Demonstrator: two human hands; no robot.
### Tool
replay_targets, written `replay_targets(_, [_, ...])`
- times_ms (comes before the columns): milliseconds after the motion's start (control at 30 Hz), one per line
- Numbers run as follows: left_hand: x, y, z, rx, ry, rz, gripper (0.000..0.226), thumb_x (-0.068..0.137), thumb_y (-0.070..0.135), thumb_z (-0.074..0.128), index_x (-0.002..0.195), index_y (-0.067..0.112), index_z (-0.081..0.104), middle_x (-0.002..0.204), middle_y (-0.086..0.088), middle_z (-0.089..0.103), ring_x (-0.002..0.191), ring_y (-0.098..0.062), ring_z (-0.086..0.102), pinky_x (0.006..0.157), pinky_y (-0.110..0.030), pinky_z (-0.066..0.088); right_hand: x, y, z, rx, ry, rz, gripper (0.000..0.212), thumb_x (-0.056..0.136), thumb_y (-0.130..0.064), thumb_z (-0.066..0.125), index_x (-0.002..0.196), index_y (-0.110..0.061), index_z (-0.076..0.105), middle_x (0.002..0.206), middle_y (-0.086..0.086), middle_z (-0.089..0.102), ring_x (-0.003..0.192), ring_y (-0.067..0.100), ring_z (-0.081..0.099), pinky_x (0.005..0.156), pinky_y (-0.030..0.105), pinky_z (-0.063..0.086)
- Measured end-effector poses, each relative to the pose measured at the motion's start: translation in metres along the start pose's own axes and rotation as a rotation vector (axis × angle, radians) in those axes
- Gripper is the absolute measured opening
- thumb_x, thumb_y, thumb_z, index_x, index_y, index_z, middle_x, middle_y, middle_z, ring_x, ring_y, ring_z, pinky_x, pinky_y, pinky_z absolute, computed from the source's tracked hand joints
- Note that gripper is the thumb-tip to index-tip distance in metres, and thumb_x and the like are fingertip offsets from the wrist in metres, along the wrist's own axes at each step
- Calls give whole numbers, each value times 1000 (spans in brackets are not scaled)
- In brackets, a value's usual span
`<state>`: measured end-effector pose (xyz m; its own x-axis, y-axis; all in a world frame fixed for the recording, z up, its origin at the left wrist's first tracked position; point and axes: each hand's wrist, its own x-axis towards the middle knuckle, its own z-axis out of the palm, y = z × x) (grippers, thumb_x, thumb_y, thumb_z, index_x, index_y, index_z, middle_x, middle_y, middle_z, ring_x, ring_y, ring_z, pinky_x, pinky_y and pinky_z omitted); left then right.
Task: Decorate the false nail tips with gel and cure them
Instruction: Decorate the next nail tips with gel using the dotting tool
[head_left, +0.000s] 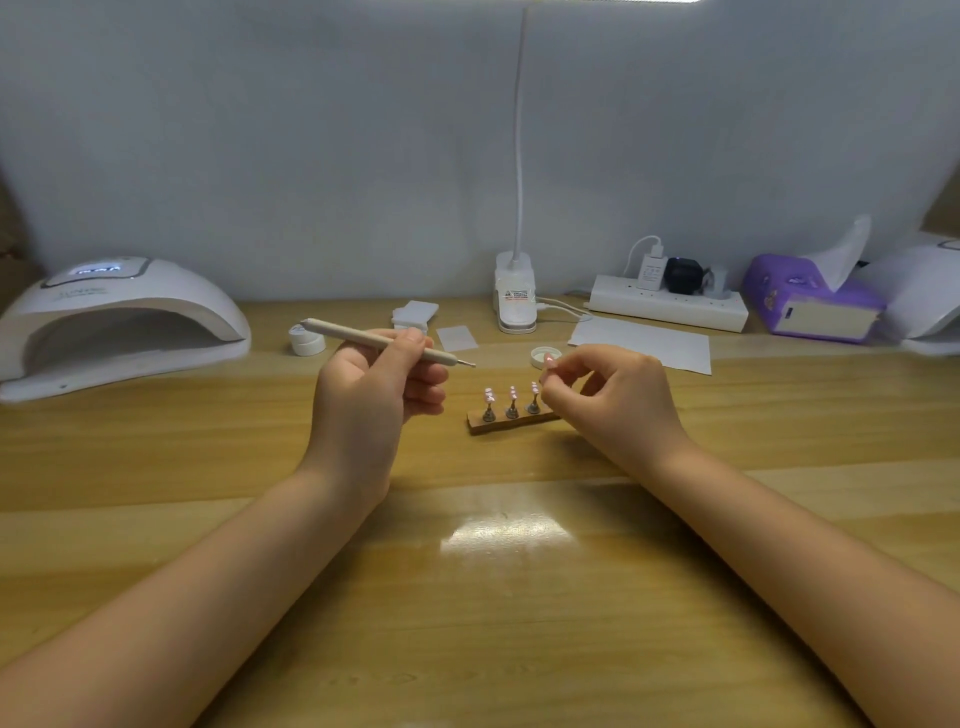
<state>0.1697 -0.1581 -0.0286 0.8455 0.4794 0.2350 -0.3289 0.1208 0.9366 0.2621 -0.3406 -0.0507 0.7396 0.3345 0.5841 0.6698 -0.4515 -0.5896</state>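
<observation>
Pale wood, glossy under the lamp, is the table (156, 467) we are working at; far left on it stands our white curing lamp (114, 322), its display lit and its mouth turned towards us; at the far right lies a purple tissue pack (810, 301) with a tissue poking up, and beside it a white power strip (670, 306) with plugs in it; the white clip base of the desk lamp (514, 296) sits at the back in the middle, with a sheet of white paper (644, 343) to its right. Our left hand (369, 400) has its fingers curled round a grey pen-like tool (384, 342), which lies nearly level with its metal tip pointing right; our right hand (618, 400) pinches a small pink nail tip (549, 360) between thumb and fingertips, held just above the right end of the wooden holder (511, 420); three more tips stand on little stems in that holder, between our hands; a small white lid (540, 356) lies just behind.
</observation>
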Motion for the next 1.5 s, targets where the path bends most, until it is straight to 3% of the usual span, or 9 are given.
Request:
replay_targets(100, [-4,0,1,79,4,107,15,97,15,55,86,10,64,65,-3,67,60,-16,62,57,-27,53,-1,-5,3,92,-16,44,12,83,-25,70,77,-34,66,72,-21,64,68,6,62,63,28,56])
replay_targets(233, [-7,-1,2,142,23,253,12,97,17,56,87,14,62,65,1,67,61,-14,63,56,-24,52,-5,-11,11,188,-33,75,5,83,-21,71,82,-16,73,74,-6,70,68,13,66,69,40,58])
replay_targets(400, [-14,-7,4,250,4,433,10,95,22,52,87,20,58,67,7,63,59,-9,59,56,-21,50,-11,-22,17,264,-68,6,5,84,-14,72,84,-10,74,71,-3,69,58,5,59,57,22,50])
replay_targets(533, [-16,-12,5,343,-42,519,8,94,25,50,88,23,55,70,8,61,60,-10,58,56,-23,49,-14,-24,19,310,-54,-28,7,84,-12,73,84,-5,74,73,5,71,63,21,64,62,37,54])
replay_targets(633, [-18,-14,6,379,-94,593,6,94,31,49,91,26,52,74,3,59,60,-14,57,53,-27,50,-15,-25,20,311,-45,-69,7,85,-11,72,85,-4,74,72,4,70,61,18,63,59,33,53])
replay_targets(767, [-18,-17,7,329,-108,606,6,97,27,45,93,26,49,78,0,63,62,-13,61,58,-21,50,-15,-25,19,302,-52,-93,2,86,-9,69,88,-10,69,73,-5,65,60,8,58,56,21,48])
replay_targets(1200, [-23,-27,8,404,-137,674,12,95,27,41,99,27,53,85,10,61,77,-9,61,67,-23,51,-16,-22,21,189,-12,-195,5,89,-14,67,88,-9,68,77,-4,66,66,14,60,57,33,52])
replay_targets(1367, [-25,-25,9,446,-137,704,12,95,26,41,100,30,51,87,14,59,78,-6,60,69,-13,47,-16,-21,21,141,8,-229,4,88,-13,67,90,-10,70,79,-3,68,68,14,61,58,32,52])
replay_targets(1500, [-26,-26,9,453,-128,700,14,95,25,41,100,20,53,87,15,58,79,-6,60,70,-11,46,-17,-22,19,122,8,-253,6,88,-14,68,91,-9,70,80,-1,69,69,15,61,59,34,53])
